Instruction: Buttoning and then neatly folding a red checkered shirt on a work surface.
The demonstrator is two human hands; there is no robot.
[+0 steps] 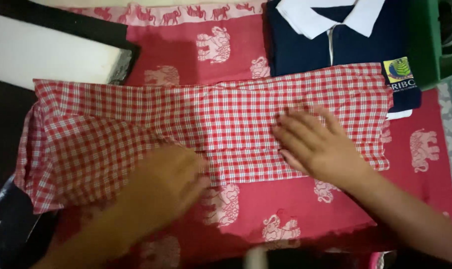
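left hand (158,192) flat on checked cloth (226,114) | right hand (315,144) flat on it

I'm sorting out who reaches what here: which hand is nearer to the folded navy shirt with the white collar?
The right hand. It lies flat on the red checked cloth, just below the navy shirt; the left hand rests farther off, at the cloth's lower left.

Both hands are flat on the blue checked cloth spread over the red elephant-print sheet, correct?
Not quite: the head view shows the checked cloth is red and white, not blue. The left hand and right hand do lie flat on it, over the red elephant-print sheet.
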